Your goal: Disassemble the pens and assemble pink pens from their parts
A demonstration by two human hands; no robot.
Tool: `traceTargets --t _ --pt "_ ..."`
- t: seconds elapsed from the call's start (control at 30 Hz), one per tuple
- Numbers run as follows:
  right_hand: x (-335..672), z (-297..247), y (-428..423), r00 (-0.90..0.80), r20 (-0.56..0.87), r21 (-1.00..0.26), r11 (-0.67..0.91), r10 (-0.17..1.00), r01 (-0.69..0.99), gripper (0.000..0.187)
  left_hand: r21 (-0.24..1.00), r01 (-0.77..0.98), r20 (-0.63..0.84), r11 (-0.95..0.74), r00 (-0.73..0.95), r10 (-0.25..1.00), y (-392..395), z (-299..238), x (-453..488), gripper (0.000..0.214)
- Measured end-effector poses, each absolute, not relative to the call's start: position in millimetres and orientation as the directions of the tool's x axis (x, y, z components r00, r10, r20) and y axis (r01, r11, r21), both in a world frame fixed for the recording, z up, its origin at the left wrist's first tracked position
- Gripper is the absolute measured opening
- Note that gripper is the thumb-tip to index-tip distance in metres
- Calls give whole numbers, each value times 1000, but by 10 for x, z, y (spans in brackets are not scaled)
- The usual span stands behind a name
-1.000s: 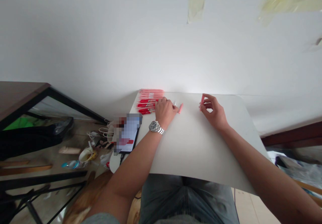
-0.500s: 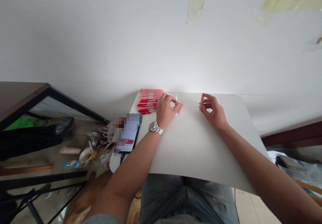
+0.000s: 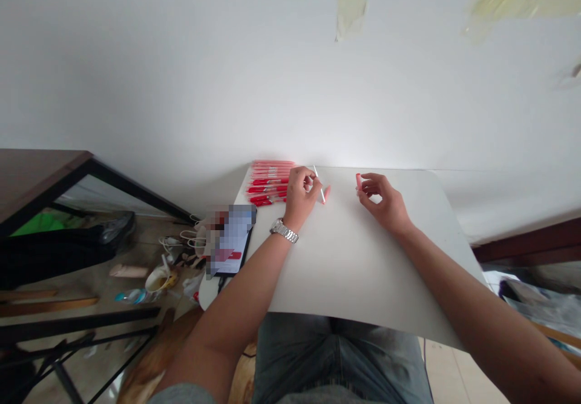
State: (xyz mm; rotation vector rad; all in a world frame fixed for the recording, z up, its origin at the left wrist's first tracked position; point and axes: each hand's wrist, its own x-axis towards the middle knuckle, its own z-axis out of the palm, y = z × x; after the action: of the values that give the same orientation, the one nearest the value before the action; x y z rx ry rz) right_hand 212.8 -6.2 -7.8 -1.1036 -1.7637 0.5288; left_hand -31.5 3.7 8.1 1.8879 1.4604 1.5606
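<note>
- We see a white wall (image 3: 290, 59) filling the far part of the view, with yellowed strips of tape (image 3: 353, 4) stuck to it.
- Below it lies a white surface (image 3: 363, 258), its near edge bowing over the person's jeans (image 3: 336, 361).
- Off to the left, on the floor, stand a mug (image 3: 157, 281) and a plastic bottle (image 3: 131, 296).
- At the far left of the surface we find a row of red and pink pens (image 3: 270, 181); nearer sits a pixelated device (image 3: 231, 240) in a dark case.
- The left hand (image 3: 302, 195), with a steel wristwatch (image 3: 284, 231) above it, is nearly closed, pinching a thin white rod (image 3: 319, 184). A small pink piece (image 3: 326, 194) sits just beside the rod's lower end.
- The right hand (image 3: 385, 201), well apart, is half curled, and holds a short pink tube (image 3: 358, 181) between its fingertips.
- We judge the step in hand to be fitting these small pen parts together; the next move calls for a steady, careful pinch on the slim rod.
</note>
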Motion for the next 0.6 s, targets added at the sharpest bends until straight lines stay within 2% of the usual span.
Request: traceTargets --t 0.2,0.43,0.6 --pt "2132 -86 -73 -160 482 -741 498 861 450 39 880 237 442 -412 -90 893 80 3 -319 9" --pt "2121 -65 -84 -177 499 -724 520 848 452 36 911 68 412 -408 -93 906 126 -30 -296 21" --pt "2112 -76 -74 -189 516 -707 540 835 456 34 922 25 386 -385 -110 916 138 -8 -288 30"
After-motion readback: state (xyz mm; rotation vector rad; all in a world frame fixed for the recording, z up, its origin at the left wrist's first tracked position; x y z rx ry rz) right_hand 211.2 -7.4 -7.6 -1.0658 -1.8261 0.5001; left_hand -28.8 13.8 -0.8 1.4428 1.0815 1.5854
